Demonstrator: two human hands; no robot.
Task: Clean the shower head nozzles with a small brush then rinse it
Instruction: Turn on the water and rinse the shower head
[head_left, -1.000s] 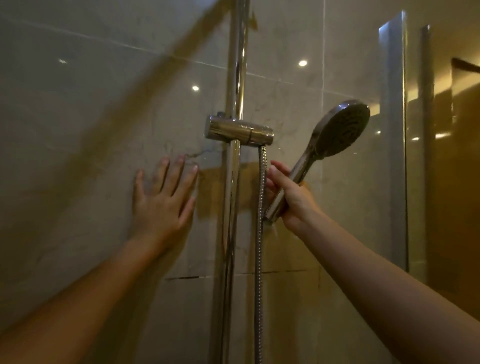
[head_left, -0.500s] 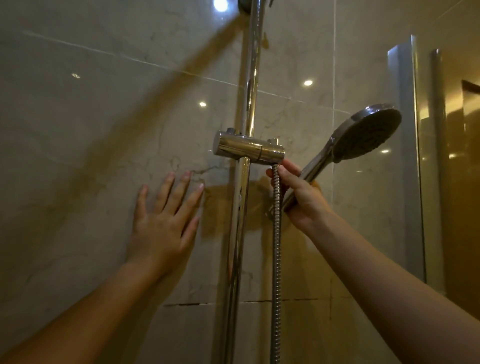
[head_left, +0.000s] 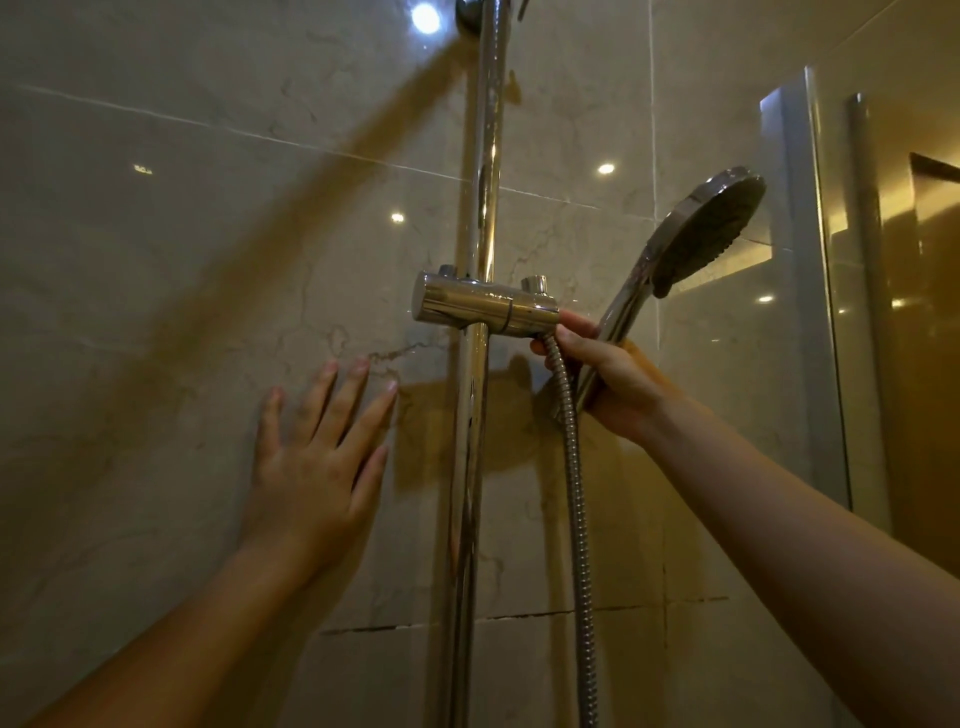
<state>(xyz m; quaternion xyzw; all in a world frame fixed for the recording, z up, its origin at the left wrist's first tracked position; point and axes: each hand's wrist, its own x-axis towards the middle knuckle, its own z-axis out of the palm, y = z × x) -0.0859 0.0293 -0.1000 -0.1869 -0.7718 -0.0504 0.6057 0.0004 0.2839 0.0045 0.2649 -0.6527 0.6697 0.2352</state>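
Shower head (head_left: 711, 228) in curled fingers of right hand (head_left: 618, 384) beside holder (head_left: 483, 306); left hand (head_left: 311, 483) splayed on wall (head_left: 156, 312).

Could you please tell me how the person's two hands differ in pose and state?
The left hand lies flat, fingers spread, on the glossy beige wall tile; the right hand curls round the handle of the chrome round-faced shower head. The left hand sits left of the vertical chrome rail, the right hand right of it and higher. Both are bare and raised.
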